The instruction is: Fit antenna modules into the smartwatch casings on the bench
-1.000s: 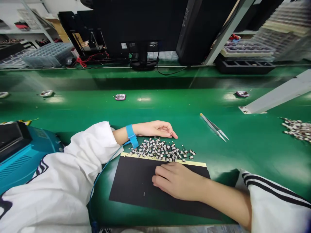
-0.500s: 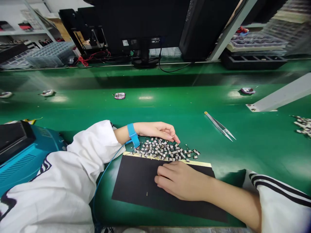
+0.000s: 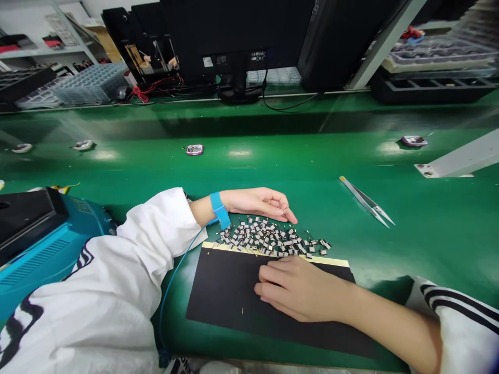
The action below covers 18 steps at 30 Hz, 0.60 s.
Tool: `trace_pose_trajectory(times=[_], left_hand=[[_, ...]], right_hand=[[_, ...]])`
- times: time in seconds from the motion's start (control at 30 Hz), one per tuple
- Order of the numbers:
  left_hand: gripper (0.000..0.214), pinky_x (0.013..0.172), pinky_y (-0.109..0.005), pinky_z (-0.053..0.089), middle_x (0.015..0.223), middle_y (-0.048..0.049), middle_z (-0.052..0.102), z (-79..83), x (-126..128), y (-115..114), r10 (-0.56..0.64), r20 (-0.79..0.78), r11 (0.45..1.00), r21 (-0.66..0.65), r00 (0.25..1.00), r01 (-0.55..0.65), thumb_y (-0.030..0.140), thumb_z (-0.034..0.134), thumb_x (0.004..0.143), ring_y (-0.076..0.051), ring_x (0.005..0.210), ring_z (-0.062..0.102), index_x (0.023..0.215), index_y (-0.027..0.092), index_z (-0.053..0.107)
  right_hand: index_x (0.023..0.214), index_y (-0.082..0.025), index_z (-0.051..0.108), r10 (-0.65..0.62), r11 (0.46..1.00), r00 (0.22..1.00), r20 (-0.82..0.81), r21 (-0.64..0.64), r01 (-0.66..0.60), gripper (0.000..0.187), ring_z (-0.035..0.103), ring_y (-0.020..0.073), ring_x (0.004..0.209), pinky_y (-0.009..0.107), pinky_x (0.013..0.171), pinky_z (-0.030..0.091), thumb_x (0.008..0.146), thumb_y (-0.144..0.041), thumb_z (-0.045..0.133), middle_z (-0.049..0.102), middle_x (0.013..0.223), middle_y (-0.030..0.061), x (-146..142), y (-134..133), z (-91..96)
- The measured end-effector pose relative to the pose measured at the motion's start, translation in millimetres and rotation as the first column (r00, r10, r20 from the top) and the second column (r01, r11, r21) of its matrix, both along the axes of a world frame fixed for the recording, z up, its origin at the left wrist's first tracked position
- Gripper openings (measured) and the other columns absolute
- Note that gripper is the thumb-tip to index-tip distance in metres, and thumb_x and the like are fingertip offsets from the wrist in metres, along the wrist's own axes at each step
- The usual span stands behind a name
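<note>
Behind a pile of small silver parts with thin dark leads [image 3: 268, 236], my left hand [image 3: 259, 202] rests side-on, its fingers curled in toward the thumb. A thin dark line shows at its fingertips, too small to name. A blue wrist strap [image 3: 220, 210] with a cord circles that wrist. My right hand [image 3: 298, 288] lies palm down on a black sheet [image 3: 222, 291], its fingers bent and slightly apart. Its upper fingers reach the sheet's pale yellow edge strip [image 3: 331, 261], beside the parts. The right palm and thumb are hidden. A tiny pale sliver [image 3: 242, 310] lies on the sheet.
Tweezers [image 3: 366, 201] lie on the green bench right of the pile. A teal and black machine [image 3: 58, 234] stands at the left. Several small cased devices, one at centre [image 3: 194, 149], sit farther back. A white metal post [image 3: 460, 150] rises at right; a monitor [image 3: 234, 36] stands behind.
The whole view has shifted a little, so the scene sits farther right. Both hands stay almost in place relative to the pile and the sheet.
</note>
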<state>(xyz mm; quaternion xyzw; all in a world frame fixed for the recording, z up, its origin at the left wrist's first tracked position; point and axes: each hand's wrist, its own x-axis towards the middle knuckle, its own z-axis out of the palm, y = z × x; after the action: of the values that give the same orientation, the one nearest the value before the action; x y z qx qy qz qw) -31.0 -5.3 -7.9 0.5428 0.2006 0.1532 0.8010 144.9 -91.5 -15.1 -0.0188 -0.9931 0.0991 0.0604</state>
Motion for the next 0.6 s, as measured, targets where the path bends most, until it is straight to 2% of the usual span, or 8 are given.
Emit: trace_pose_trajectory(times=[0.2,0.4,0.6], left_hand=[[0.021,0.101,-0.032,0.033,0.103,-0.0085,0.057,0.4,-5.5,4.2,-0.079,0.037,0.997,0.014,0.996,0.079,0.028,0.064,0.073,-0.017,0.106,0.049,0.073,0.012,0.050],[0.023,0.100,-0.034,0.034,0.103,-0.0085,0.058,1.5,-5.7,4.7,-0.056,0.003,0.998,0.016,0.998,0.056,0.030,0.066,0.071,-0.017,0.104,0.051,0.073,0.012,0.051],[0.019,0.100,-0.033,0.032,0.116,-0.0126,0.051,4.6,-4.7,4.4,-0.102,-0.047,0.992,0.065,0.994,0.105,0.026,0.061,0.076,-0.018,0.110,0.047,0.072,0.012,0.048]], right_hand=[[0.088,-0.019,0.050,0.030,0.998,1.000,0.000,-0.053,-0.030,0.013,0.041,0.0110,0.061,0.027,0.050,0.019,0.084,-0.023,0.038,0.050,0.075,-0.0006,0.2,0.0,2.3],[0.088,-0.019,0.050,0.026,0.999,1.000,-0.005,-0.045,-0.026,0.014,0.041,0.0107,0.062,0.027,0.050,0.020,0.084,-0.023,0.038,0.050,0.076,-0.0003,1.6,0.2,3.1],[0.089,-0.020,0.052,0.036,0.996,0.999,-0.019,-0.078,-0.037,0.017,0.040,0.0098,0.061,0.026,0.050,0.021,0.085,-0.027,0.037,0.051,0.079,-0.0008,0.5,3.1,-1.2]])
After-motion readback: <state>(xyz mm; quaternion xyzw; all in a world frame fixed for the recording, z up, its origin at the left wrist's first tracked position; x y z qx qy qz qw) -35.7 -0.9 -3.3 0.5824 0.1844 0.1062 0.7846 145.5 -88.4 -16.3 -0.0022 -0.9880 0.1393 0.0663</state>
